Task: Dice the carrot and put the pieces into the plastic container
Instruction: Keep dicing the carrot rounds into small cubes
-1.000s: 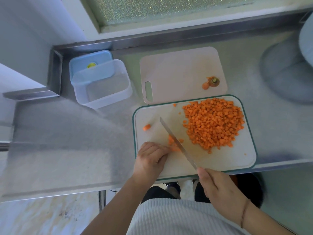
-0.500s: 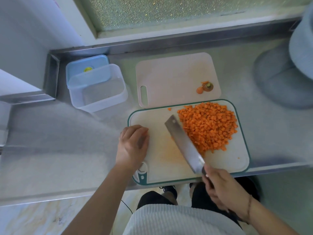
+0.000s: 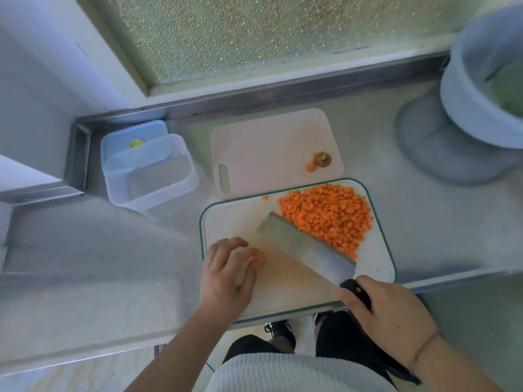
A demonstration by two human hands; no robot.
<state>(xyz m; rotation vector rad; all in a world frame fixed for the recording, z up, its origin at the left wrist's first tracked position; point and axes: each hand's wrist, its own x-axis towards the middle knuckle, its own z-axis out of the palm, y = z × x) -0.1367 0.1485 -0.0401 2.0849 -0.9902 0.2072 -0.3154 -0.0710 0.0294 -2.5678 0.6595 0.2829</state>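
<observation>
A pile of diced carrot [image 3: 328, 217] lies on the right half of the green-rimmed cutting board [image 3: 223, 219]. My right hand [image 3: 387, 312] grips the black handle of a cleaver [image 3: 305, 244], whose flat blade lies tilted against the pile's left edge. My left hand [image 3: 226, 275] rests on the board's left side, its fingers pinching a small carrot piece [image 3: 259, 257]. One loose dice [image 3: 264, 198] sits near the board's far edge. The clear plastic container [image 3: 152, 176] stands at the back left, with nothing in it.
A blue lid [image 3: 135, 137] lies behind the container. A second pale cutting board [image 3: 268, 148] carries the carrot top and an offcut [image 3: 321, 161]. A large pale blue bowl [image 3: 475, 100] with greens stands at the far right. The steel counter's front edge runs just below the board.
The knife stopped cutting and turned flat, sweeping the last pieces against the pile. My left hand reached to the board's left edge, then came back holding a stray carrot piece.
</observation>
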